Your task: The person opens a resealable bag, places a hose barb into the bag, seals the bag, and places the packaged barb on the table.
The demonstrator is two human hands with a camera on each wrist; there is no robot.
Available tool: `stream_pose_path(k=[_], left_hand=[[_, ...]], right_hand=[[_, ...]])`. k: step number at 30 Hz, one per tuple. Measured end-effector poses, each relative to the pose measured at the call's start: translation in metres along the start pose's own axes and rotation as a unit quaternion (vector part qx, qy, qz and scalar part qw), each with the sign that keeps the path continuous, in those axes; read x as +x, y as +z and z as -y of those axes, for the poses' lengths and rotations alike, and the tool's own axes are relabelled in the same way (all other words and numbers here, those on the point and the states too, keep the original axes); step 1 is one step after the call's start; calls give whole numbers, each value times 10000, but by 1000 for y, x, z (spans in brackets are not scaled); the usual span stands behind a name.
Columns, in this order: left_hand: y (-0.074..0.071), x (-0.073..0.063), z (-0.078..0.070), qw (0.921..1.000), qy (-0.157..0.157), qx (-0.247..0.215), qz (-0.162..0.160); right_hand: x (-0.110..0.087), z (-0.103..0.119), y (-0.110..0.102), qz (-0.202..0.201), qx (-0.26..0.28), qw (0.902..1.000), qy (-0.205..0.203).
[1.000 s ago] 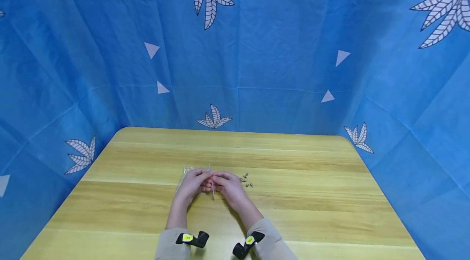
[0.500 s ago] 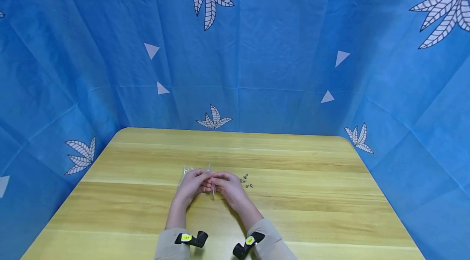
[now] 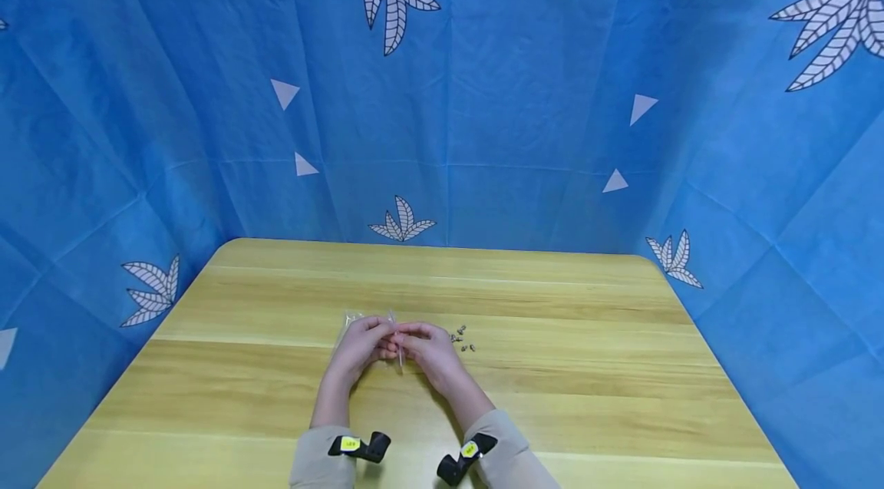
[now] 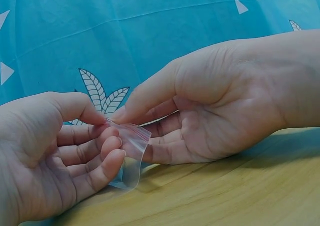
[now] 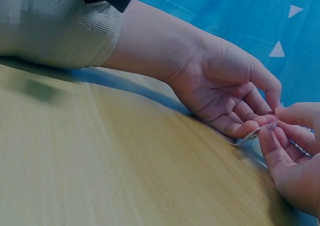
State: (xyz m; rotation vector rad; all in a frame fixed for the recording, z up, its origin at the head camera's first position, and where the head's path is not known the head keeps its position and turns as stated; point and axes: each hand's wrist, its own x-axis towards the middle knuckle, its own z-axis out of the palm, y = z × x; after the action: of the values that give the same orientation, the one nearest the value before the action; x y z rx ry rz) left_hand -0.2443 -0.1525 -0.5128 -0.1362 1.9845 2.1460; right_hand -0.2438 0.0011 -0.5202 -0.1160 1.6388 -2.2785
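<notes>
A small clear zip-lock bag with a red line along its seal is held up between both hands, over the table. My left hand pinches its top edge between thumb and forefinger, other fingers curled beside the film. From the other side my right hand pinches the same edge, the two thumbs nearly meeting in the left wrist view. Only a thin upright strip of the bag shows in the head view. Just right of my right hand, several small metal pieces, like little screws, lie loose.
Another piece of clear plastic lies on the table, partly hidden behind my left hand. The wooden table ends at a blue patterned curtain at the back and sides. Wrist cameras sit strapped over both sleeves.
Both hands stay almost in place, still pinching the zip-lock bag. The bag's top tip has tilted slightly left. The small metal pieces have not moved.
</notes>
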Motion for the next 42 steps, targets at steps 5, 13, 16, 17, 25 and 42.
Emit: stream_pose_path(k=[5,13,16,17,25,42], left_hand=[[-1,1,2,10000,-12,-23,25],[-2,1,3,10000,2,23,32],[-2,0,2,10000,-31,21,83],[-2,0,2,10000,-26,17,84],[0,1,1,9999,41,71,82],[-3,1,1,9985,144,169,495]], right_hand=[[0,-1,-1,7,5,10000,34],[-1,1,0,-60,52,10000,43],[-2,0,0,-53,61,9999,70],[-2,0,-1,-47,70,9999,73],[-1,0,-1,-55,121,9999,1],[-3,3,0,-261,26,9996,-42]])
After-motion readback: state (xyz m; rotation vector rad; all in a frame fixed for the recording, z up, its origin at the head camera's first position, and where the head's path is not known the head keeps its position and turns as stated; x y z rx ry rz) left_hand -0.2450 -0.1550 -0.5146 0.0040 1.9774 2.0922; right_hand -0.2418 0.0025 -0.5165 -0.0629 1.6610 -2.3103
